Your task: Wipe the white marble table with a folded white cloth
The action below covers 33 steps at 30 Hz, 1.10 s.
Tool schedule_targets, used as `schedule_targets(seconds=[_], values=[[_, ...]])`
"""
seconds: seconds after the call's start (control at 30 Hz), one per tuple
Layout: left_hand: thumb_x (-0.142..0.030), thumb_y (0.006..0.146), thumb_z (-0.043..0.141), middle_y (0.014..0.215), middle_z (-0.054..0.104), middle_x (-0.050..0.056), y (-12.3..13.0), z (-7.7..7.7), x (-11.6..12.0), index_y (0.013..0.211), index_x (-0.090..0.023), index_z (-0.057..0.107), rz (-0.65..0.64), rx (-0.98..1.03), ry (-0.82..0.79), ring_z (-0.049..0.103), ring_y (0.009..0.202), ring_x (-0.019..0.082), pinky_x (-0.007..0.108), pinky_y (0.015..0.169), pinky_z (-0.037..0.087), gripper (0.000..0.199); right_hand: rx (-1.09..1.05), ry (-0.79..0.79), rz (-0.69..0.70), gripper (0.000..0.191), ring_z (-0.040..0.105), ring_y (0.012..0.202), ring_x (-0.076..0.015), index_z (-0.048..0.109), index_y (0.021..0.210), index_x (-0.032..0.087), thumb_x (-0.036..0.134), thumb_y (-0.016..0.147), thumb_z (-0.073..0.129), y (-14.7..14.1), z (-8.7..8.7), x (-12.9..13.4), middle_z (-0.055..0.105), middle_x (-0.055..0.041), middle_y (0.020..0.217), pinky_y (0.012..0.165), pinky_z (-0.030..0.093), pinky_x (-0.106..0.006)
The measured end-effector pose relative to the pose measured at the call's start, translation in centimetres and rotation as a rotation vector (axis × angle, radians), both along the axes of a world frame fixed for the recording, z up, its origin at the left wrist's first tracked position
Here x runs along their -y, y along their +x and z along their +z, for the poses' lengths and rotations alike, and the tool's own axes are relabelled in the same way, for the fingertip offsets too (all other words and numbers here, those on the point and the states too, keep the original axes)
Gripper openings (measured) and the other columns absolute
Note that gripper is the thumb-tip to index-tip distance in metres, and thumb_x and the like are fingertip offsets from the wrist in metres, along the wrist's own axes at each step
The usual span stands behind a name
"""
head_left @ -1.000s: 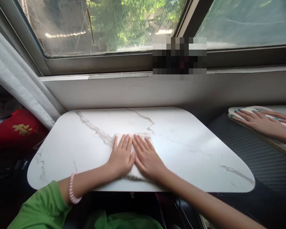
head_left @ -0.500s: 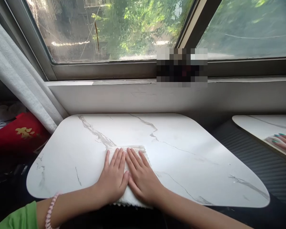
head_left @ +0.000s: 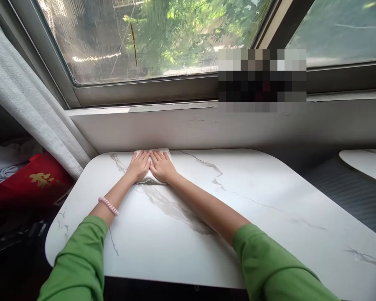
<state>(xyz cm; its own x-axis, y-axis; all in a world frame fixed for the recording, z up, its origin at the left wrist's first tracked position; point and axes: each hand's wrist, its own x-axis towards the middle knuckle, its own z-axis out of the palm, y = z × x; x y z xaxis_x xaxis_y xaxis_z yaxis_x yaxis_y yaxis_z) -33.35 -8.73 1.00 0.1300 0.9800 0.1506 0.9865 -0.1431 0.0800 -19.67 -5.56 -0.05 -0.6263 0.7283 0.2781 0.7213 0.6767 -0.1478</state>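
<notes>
A white cloth point(head_left: 150, 179) lies flat at the far edge of a white marble-patterned table point(head_left: 163, 251), close to the wall below the window. My left hand point(head_left: 139, 166) presses on the cloth's left part, fingers stretched out and pointing away from me. Beside it, my right hand point(head_left: 161, 166) lies palm down on the right part, its fingers also extended. The two hands nearly meet at the thumbs. Both arms reach far forward over the tabletop; a pink twisted band point(head_left: 108, 206) circles my left wrist.
A window point(head_left: 150, 42) rises behind the table, over a pale wall point(head_left: 138, 129). At the left hang a light curtain point(head_left: 28, 92) and a red bag point(head_left: 34, 179) with a gold emblem. A second white tabletop point(head_left: 368, 163) stands at the right beside a dark ribbed surface point(head_left: 341, 192).
Both hands have slid the cloth forward, away from me, from the table's near edge to its far edge. The other person's hand at the right is out of view now.
</notes>
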Motion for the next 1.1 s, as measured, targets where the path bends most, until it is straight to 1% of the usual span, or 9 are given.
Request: schedule_targets(seconds=[0.1,0.23,0.37,0.47,0.6,0.73,0.9,1.0,1.1], values=[[-0.025,0.098,0.021,0.15,0.035,0.011,-1.0,-0.1,-1.8,0.142,-0.009,0.034,0.004,0.003,-0.002,0.024,0.141,0.02,0.043,0.116,0.013,0.049,-0.043,-0.005,-0.014,0.054,0.031,0.137,-0.0257,0.04,0.139,0.004,0.03,0.092,0.03,-1.1,-0.1,-1.7,0.04,-0.0168,0.147,0.112,0.019,-0.045],[-0.025,0.099,0.02,0.151,0.033,0.01,-1.4,-0.2,-2.6,0.143,-0.01,0.031,0.001,-0.005,-0.022,0.023,0.141,0.019,0.042,0.116,0.012,0.049,-0.07,-0.017,-0.027,0.055,0.031,0.137,-0.0257,0.04,0.139,0.005,0.032,0.093,0.028,-1.4,-0.6,-2.5,0.04,-0.0166,0.147,0.112,0.019,-0.045],[-0.025,0.099,0.02,0.151,0.032,0.01,-1.0,-0.1,-1.9,0.144,-0.011,0.032,0.009,-0.004,-0.023,0.024,0.141,0.019,0.044,0.116,0.011,0.049,-0.062,-0.001,-0.015,0.055,0.031,0.137,-0.0263,0.039,0.14,0.005,0.032,0.093,0.027,-1.1,-0.8,-2.1,0.039,-0.0165,0.147,0.112,0.021,-0.046],[-0.025,0.098,0.02,0.152,0.031,0.01,-0.3,-0.1,-0.2,0.144,-0.011,0.032,0.016,0.008,-0.023,0.023,0.141,0.02,0.045,0.116,0.011,0.049,-0.049,-0.002,-0.005,0.055,0.031,0.138,-0.0261,0.039,0.14,0.006,0.032,0.093,0.026,-0.5,-0.7,-0.7,0.038,-0.0164,0.148,0.111,0.022,-0.047],[-0.026,0.098,0.02,0.153,0.027,0.011,1.1,0.1,4.5,0.145,-0.008,0.027,-0.016,-0.014,-0.052,0.016,0.143,0.019,0.044,0.117,0.008,0.052,-0.045,-0.014,0.007,0.057,0.029,0.139,-0.0256,0.038,0.141,0.005,0.033,0.093,0.026,1.3,-0.7,3.8,0.035,-0.0167,0.149,0.113,0.02,-0.047],[-0.029,0.098,0.02,0.154,0.023,0.01,3.1,0.3,11.7,0.146,-0.006,0.026,-0.059,-0.006,-0.076,0.013,0.144,0.02,0.044,0.118,0.004,0.053,-0.062,-0.008,0.06,0.057,0.026,0.141,-0.0248,0.036,0.143,0.009,0.036,0.094,0.026,4.0,-1.2,10.3,0.034,-0.0149,0.15,0.114,0.02,-0.048],[-0.037,0.099,0.02,0.155,0.018,0.012,4.7,0.8,20.2,0.147,-0.006,0.023,-0.104,0.013,-0.057,0.007,0.144,0.023,0.049,0.118,0.003,0.057,-0.04,-0.021,0.236,0.06,0.015,0.143,-0.0262,0.027,0.148,0.007,0.035,0.094,0.026,6.8,-1.2,17.6,0.025,-0.0156,0.153,0.114,0.02,-0.052],[-0.041,0.099,0.02,0.155,0.016,0.012,4.7,1.1,23.6,0.148,-0.007,0.019,-0.125,0.009,-0.057,0.007,0.144,0.025,0.051,0.117,0.005,0.06,-0.016,-0.033,0.299,0.062,0.012,0.144,-0.0287,0.026,0.147,0.004,0.035,0.094,0.027,7.1,-0.4,20.4,0.022,-0.0171,0.153,0.114,0.02,-0.054],[-0.041,0.099,0.022,0.155,0.017,0.014,4.4,1.1,25.4,0.149,-0.008,0.016,-0.1,-0.002,-0.044,0.009,0.144,0.027,0.054,0.117,0.008,0.06,0.013,-0.047,0.349,0.062,0.011,0.143,-0.0302,0.028,0.146,0.003,0.036,0.094,0.029,6.6,0.2,21.8,0.022,-0.0174,0.153,0.114,0.018,-0.055]])
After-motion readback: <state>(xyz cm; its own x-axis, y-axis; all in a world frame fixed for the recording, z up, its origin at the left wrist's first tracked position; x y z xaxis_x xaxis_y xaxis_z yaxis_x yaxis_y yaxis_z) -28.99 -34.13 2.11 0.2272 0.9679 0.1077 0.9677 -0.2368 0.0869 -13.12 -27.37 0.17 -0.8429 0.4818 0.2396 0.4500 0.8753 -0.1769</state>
